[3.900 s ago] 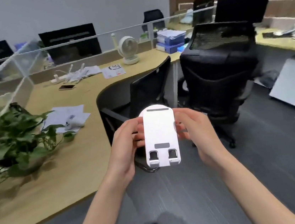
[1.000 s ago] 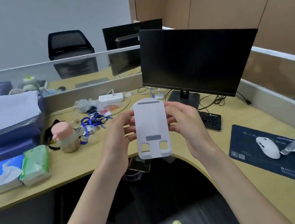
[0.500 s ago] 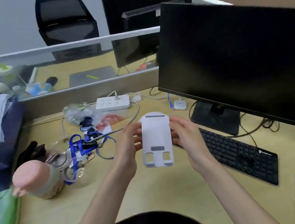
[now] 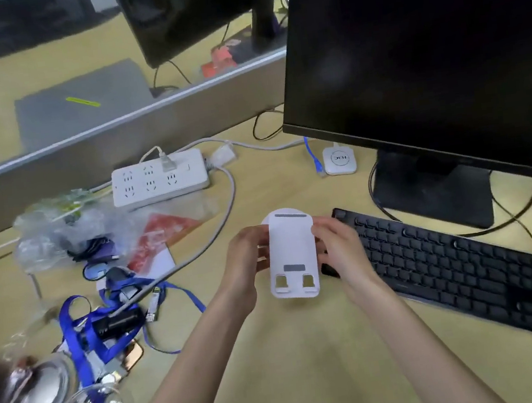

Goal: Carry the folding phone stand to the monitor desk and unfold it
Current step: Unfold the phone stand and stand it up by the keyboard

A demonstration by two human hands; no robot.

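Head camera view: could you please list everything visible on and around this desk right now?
Phone stand: one, white, folded, held over the desk between both hands.
Monitor: one, black, right rear; a second behind the divider.
Keyboard: one, black, right of the stand.
Power strip: one, white, left rear.
Puck: one, white, beside the monitor base.
Lanyards: several, blue, tangled front left.
Plastic bag: one, clear, left.
Red packet: one, left of centre.
Left hand: grip on the stand's left edge.
Right hand: grip on its right edge.
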